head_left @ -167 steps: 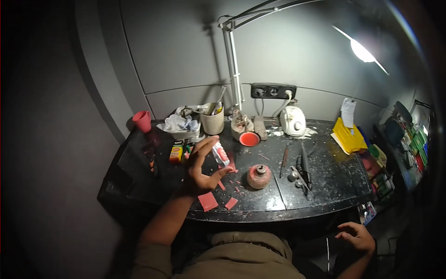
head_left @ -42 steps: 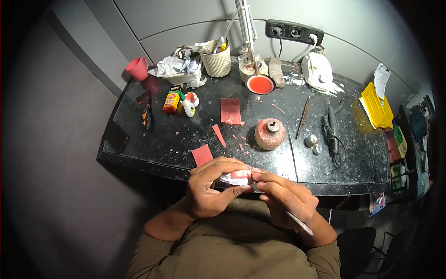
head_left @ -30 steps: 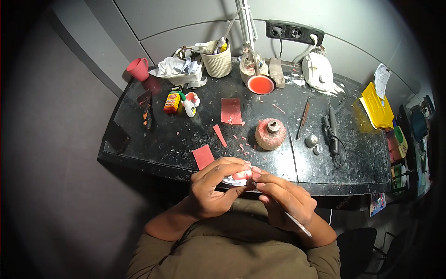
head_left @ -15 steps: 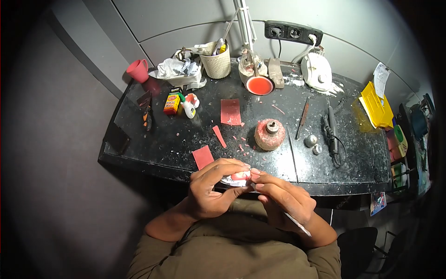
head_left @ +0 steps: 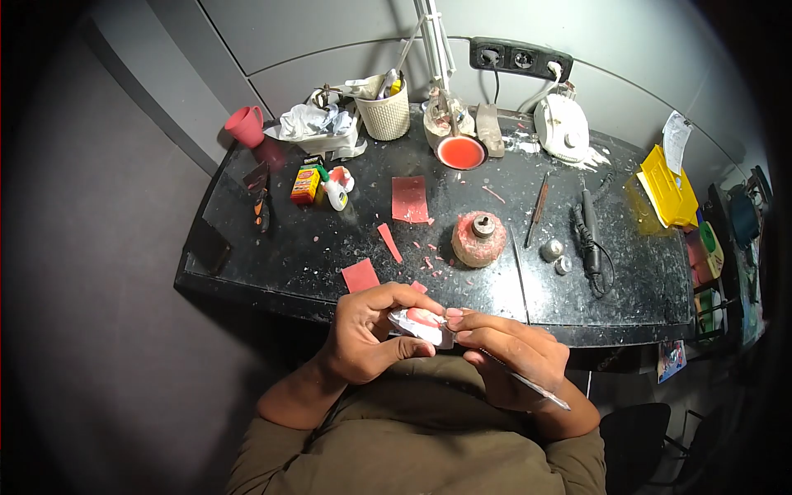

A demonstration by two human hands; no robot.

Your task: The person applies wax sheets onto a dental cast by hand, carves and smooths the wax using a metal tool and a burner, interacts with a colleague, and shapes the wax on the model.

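Observation:
Between the fingers and thumb of my left hand (head_left: 363, 334) is a white plaster dental model (head_left: 431, 333) with pink wax (head_left: 421, 317) on it. My right hand (head_left: 520, 351) is closed round a thin metal wax carver (head_left: 544, 394), whose handle sticks out below the palm toward the lower right. The carver's tip is hidden by the right fingers, which meet the model's right end. Both hands are at the bench's front edge. Just beyond them lie a pink wax sheet (head_left: 360, 276) and a small pink wax piece (head_left: 419, 287).
On the black bench (head_left: 313, 247) stand a wax-smeared spirit burner (head_left: 478, 241), a dish of red wax (head_left: 461, 153) and a wicker cup (head_left: 385, 115). A handpiece (head_left: 591, 239) with a coiled cord, a long thin tool (head_left: 520, 272) and wax scraps lie about.
The left fingers have drawn back and the model is tilted, showing more of its wax and white side. The carver's handle end has shifted slightly right. A wax piece now shows behind the hand.

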